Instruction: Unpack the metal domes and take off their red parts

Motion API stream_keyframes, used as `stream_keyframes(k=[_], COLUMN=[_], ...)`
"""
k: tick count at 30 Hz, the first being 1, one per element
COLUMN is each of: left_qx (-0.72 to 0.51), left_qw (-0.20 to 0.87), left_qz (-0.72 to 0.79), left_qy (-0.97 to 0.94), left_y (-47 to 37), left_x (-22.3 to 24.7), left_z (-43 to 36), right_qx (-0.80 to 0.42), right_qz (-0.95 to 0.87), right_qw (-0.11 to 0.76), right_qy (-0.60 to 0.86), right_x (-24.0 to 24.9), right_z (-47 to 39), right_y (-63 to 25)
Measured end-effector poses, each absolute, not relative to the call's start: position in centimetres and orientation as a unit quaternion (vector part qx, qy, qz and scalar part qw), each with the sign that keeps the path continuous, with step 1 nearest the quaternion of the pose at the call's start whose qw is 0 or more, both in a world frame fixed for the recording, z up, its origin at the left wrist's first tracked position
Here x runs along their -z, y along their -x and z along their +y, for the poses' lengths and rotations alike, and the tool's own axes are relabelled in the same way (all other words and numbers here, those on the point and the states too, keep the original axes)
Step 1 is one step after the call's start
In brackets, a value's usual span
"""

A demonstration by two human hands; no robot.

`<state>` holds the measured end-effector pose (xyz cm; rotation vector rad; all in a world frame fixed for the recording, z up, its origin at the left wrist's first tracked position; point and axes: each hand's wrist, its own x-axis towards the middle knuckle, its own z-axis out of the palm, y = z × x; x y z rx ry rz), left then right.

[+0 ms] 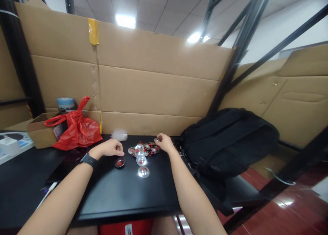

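Observation:
Several shiny metal discs with red centres lie in a loose pile (pixel 139 149) on the black table (pixel 123 194). Two more discs (pixel 144 171) lie in front of the pile. My left hand (pixel 112 148), with a dark watch on its wrist, is closed just above a separate dark disc with a red centre (pixel 120 163); what its fingertips hold, if anything, is too small to name. At the pile's right end, my right hand (pixel 165 142) pinches a metal disc (pixel 157 139) between thumb and fingers.
A red plastic bag (pixel 79 127) and an open cardboard box (pixel 42 130) stand at the left. A black backpack (pixel 230 139) lies at the right. Behind the table rises a cardboard wall (pixel 153 88). A white cable (pixel 47 194) is near my left forearm.

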<state>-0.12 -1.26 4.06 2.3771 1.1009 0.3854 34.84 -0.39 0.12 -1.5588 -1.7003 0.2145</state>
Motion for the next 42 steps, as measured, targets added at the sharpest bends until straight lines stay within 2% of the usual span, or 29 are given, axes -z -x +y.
stream_keyframes(k=[4, 9, 18, 23, 29, 35, 38, 42], left_qx=[-0.049, -0.084, -0.111, -0.206, -0.372, -0.448, -0.465, -0.458], left_qw=[0.335, 0.312, 0.284, 0.219, 0.316, 0.370, 0.330, 0.225], left_qz=[0.376, 0.372, 0.360, 0.322, 0.297, 0.295, 0.317, 0.379], left_qy=[-0.863, -0.870, -0.882, -0.898, -0.821, -0.759, -0.757, -0.772], left_y=[-0.3, -0.9, -1.1, -1.2, -2.4, -3.7, -3.4, -2.2], left_x=[-4.4, -4.5, -4.5, -5.0, -4.7, -4.0, -3.8, -3.2], left_z=[-2.0, -2.5, -2.8, -2.8, -2.4, -2.1, -1.6, -0.8], right_qx=[-0.106, -0.151, -0.156, -0.180, -0.306, -0.377, -0.402, -0.395], right_qz=[-0.681, -0.691, -0.695, -0.696, -0.758, -0.711, -0.687, -0.643], right_qw=[0.403, 0.429, 0.441, 0.471, 0.443, 0.496, 0.502, 0.541], right_qy=[0.603, 0.563, 0.547, 0.512, 0.369, 0.326, 0.338, 0.371], right_x=[0.9, 1.2, 0.7, -1.0, -2.2, -2.1, -2.1, -2.2], right_z=[0.3, 0.7, 0.3, -1.1, -4.1, -5.0, -4.7, -3.7], right_y=[-34.4, -33.4, -31.6, -30.3, -25.2, -22.6, -22.7, -24.5])
